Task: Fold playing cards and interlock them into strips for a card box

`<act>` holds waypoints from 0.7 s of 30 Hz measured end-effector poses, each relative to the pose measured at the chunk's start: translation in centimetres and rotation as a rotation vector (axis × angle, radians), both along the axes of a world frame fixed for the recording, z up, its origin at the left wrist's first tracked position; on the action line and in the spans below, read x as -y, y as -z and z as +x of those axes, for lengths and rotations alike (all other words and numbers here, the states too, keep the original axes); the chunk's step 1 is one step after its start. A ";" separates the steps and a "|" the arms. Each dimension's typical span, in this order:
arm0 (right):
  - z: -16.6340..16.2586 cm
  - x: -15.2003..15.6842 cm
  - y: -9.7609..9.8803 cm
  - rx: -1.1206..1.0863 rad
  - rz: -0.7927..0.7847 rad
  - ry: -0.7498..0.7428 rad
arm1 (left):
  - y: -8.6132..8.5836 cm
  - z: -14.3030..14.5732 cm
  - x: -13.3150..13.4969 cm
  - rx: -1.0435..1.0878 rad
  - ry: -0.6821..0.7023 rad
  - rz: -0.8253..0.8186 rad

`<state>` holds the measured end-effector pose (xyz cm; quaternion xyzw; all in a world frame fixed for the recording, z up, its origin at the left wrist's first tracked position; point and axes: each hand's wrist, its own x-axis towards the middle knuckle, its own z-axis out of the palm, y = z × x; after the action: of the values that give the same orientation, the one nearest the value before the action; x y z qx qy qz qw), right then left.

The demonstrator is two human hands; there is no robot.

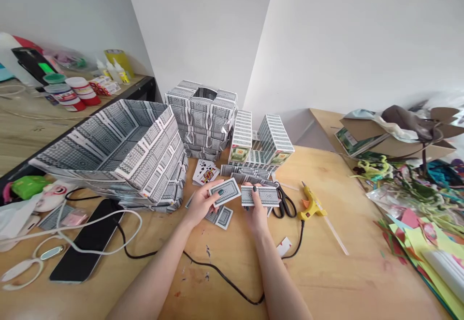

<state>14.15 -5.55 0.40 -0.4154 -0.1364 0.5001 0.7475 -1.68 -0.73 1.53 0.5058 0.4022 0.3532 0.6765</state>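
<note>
My left hand (201,206) pinches a grey-patterned playing card (226,192) by its near end, thumb on the back. To its right, my right hand (256,210) grips a longer patterned card piece (267,196), thumb on top. Whether that is one card or several joined is unclear. The two pieces are close together above the table. Beneath them lie loose cards (222,217), face down. Beyond my hands are face-up cards (205,172) and a row of folded cards (250,172) standing on edge. A large card-built basket (152,165) stands at the left.
A card-covered box (203,117) and stacked card packs (241,136) stand at the back. Black scissors (286,204) and a yellow glue gun (311,205) lie at the right. The gun's black cord (224,274) crosses the table. A phone (87,242) lies left, craft scraps (416,233) right.
</note>
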 end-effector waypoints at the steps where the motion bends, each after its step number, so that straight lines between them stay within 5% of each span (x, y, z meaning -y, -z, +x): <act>1: 0.0 0.0 0.0 0.007 0.006 0.003 | 0.0 0.0 0.0 -0.005 0.012 0.005; 21: -0.8 0.0 -0.7 0.075 0.040 0.041 | 0.0 0.3 0.2 -0.017 0.098 -0.023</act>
<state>13.35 -5.55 1.05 -0.4217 -0.1659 0.4659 0.7600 -1.35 -0.88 1.57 0.5200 0.3868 0.3107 0.6953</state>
